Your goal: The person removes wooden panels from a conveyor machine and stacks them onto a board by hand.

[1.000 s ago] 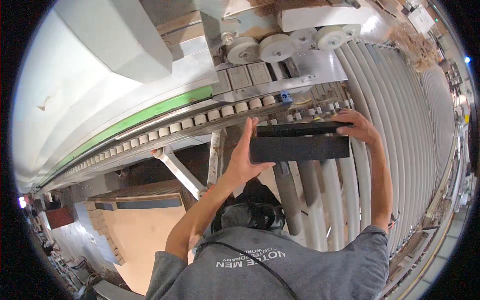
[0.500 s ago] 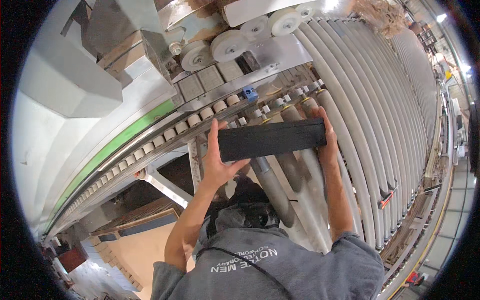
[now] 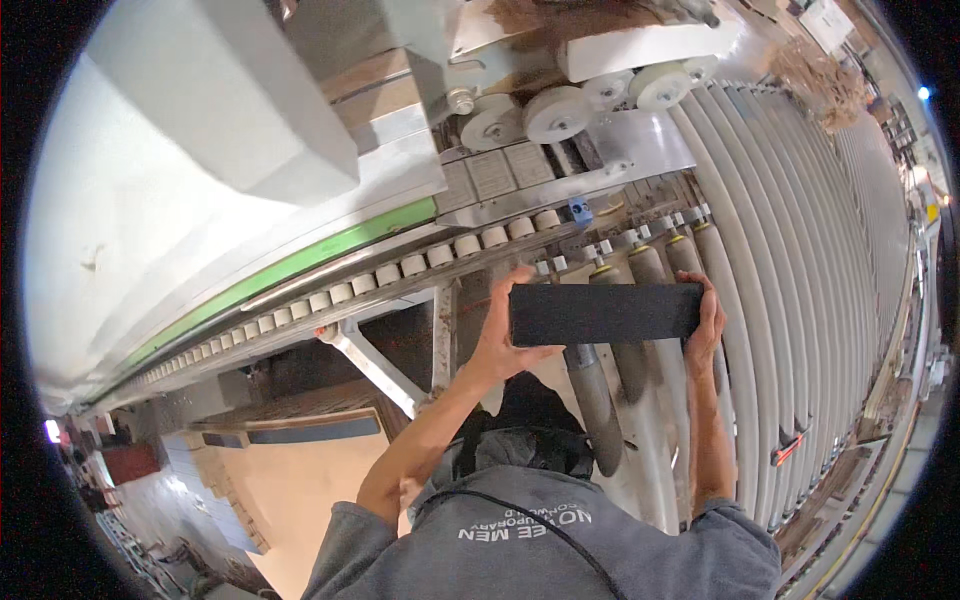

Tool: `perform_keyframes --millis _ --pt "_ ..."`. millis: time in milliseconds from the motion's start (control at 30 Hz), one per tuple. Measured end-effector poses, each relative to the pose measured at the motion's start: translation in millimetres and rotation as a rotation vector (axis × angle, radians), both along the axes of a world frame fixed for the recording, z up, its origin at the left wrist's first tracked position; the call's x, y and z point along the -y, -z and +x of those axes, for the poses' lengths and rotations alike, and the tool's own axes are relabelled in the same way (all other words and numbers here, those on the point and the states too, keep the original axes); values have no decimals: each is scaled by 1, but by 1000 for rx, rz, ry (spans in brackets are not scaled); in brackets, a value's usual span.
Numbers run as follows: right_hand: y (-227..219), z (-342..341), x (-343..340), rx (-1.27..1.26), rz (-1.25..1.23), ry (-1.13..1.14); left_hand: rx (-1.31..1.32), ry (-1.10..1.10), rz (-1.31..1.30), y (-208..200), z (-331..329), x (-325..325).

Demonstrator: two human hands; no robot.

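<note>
In the head view, the person's left hand and right hand are grasping a black block between them, one hand at each end. The block is lying crosswise in front of the head, its long axis running from left to right and almost level with the lower edge of the view. One narrow end is pointing left into the left palm, the other right into the right hand, while a broad dark face is turning up toward the camera. The left thumb is lying along the near long edge, and the left fingers are reaching past the far left corner; the right hand is wrapping the right end, its fingertips curling at the far corner. The block is sitting over the near ends of the grey rollers, its axis crossing them; whether it is touching them, one cannot tell. Beyond it, a blue piece is standing at the end of a row of small white wheels, which is running alongside a green strip. Farther off, larger white wheels are standing in a row at the machine. At lower left, a tan panel is lying flat, with dark grey strips running along its far edge.
</note>
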State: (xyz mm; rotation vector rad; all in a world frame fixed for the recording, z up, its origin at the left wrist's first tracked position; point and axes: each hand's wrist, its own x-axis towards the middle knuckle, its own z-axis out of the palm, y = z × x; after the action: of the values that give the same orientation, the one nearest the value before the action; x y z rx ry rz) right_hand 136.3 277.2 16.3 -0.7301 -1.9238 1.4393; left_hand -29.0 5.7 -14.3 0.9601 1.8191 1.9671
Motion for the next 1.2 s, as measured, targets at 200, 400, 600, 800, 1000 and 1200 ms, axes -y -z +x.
perform_keyframes --millis 200,400,600,800,1000,1200 --pt "-2 4 -2 80 79 -61 -120 -5 -123 7 -2 8" --pt "15 -5 -8 -119 -109 -64 -62 -26 -31 7 8 5" --pt "-20 2 -17 244 93 -183 -69 10 -39 8 5 9" --pt "-48 -38 -55 232 413 -203 -47 -11 -61 4 10 6" --pt "-57 -95 -57 368 393 -318 -13 -13 -104 -1 10 4" --pt "-47 -123 -48 268 667 -512 -43 -55 -132 -6 11 2"
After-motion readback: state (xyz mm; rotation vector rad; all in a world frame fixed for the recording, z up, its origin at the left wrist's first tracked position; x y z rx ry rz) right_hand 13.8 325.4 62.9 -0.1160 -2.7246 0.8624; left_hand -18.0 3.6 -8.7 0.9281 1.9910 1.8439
